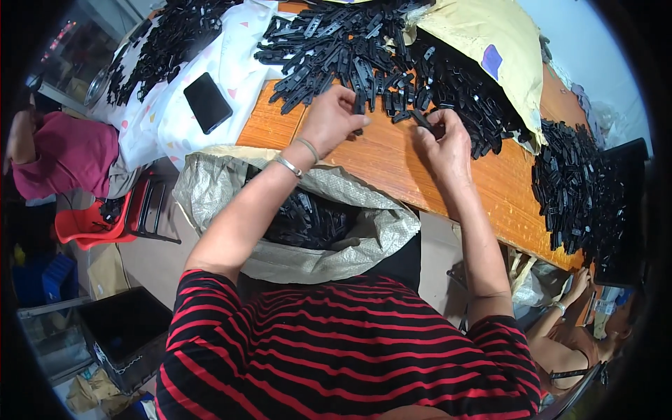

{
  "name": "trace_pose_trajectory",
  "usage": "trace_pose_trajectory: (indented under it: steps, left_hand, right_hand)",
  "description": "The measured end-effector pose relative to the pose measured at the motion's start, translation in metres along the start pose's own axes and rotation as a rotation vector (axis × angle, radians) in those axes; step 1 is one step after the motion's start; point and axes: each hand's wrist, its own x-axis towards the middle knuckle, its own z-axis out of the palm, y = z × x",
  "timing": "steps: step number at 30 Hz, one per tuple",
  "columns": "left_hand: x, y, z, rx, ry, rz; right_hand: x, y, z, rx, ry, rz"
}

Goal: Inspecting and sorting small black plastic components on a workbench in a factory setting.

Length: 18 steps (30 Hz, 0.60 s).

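Observation:
At the table's near edge my left hand [329, 122] is closed, its fingertips and thumb on a small black plastic piece [359, 106] at the front of a heap. My right hand [450, 147] pinches another small black plastic piece [421, 120] between thumb and fingers, just above the wooden tabletop [392, 150]. Beyond both hands spreads a heap of long black plastic pieces [336, 45]. Below my forearms an opened woven sack [371, 255] hangs against my lap, with many similar black pieces [308, 220] inside.
A yellowish sack [483, 35] spills black pieces at the far right. A dark phone [208, 103] lies on white sheeting [168, 126] at left. Other people sit left [66, 154] and lower right [570, 336]. A red chair [94, 227] and black crate [126, 336] stand on the floor.

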Motion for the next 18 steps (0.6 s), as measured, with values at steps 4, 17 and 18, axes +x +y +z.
trace_pose_trajectory:
  steps: [4,17,18]
  left_hand:
    - [-0.007,0.0,0.018,0.001,-0.039,-0.009]
    - [-0.027,0.01,0.011,-0.416,-0.163,0.002]
    - [-0.028,0.012,0.011,-0.417,-0.164,0.002]
  right_hand:
    - [-0.01,-0.032,0.018,0.336,-0.043,0.004]
    - [-0.01,-0.041,0.023,0.591,-0.197,0.099]
    - [-0.01,-0.039,0.022,0.691,-0.207,0.143]
